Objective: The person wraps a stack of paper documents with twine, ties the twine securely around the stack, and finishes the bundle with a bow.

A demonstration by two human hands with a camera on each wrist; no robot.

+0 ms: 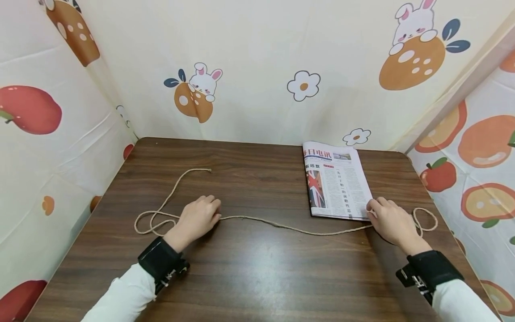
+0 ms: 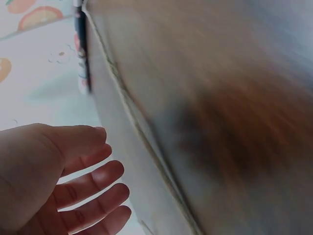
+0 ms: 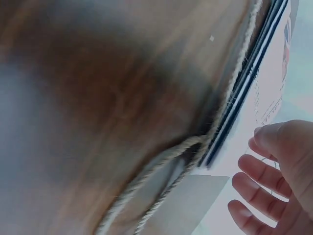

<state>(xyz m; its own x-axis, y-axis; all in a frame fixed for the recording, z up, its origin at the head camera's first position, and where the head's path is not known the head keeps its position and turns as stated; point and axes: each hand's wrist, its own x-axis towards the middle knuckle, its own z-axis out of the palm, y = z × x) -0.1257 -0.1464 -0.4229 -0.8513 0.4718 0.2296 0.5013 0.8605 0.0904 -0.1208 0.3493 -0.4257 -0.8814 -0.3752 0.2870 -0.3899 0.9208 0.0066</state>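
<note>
Partly hidden: rope (image 1: 318, 234) under left hand (image 1: 198, 220), newspaper (image 1: 339, 183) corner under right hand (image 1: 392, 223).

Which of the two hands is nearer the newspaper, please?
The right hand, close to a corner of the newspaper; the left hand is well apart from it.

Dk brown wood-grain table (image 1: 261, 179) w/ rounded far corners, pale glare (image 1: 265, 268) nr its middle. Behind: cream fabric backdrop (image 1: 257, 40) w/ white bunny-on-brown-fruit prints (image 1: 197, 96) + white flower prints (image 1: 303, 86), brown centres. L side: white cloth (image 1: 60, 174), big red fruit print (image 1: 34, 109). R side: second white cloth (image 1: 491, 99) w/ orange fruit prints (image 1: 487, 141) & a sm. red apple print (image 1: 438, 175).
</note>
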